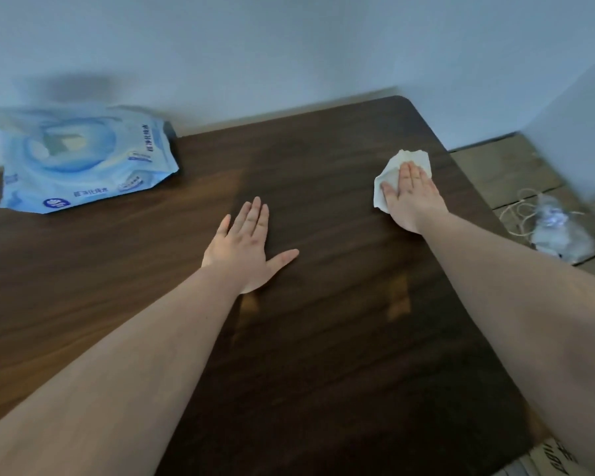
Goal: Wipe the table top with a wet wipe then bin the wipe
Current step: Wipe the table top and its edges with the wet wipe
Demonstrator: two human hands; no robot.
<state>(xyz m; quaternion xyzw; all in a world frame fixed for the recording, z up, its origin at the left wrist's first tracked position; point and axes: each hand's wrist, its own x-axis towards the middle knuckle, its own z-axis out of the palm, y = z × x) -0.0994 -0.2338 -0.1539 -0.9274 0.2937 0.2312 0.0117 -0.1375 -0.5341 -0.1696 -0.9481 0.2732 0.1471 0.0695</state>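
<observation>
Head view, my listing: blue wipes pack point(83, 159) far left on table top point(323, 338); left hand point(244, 250) flat, fingers spread; right hand point(411, 195) flat, pressing white wet wipe point(387, 178) near right edge.

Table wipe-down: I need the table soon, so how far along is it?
Under way. The right hand presses the wet wipe flat near the table top far right corner; the left hand rests flat. No finished area is discernible. Binning remains; no bin in view.
</observation>
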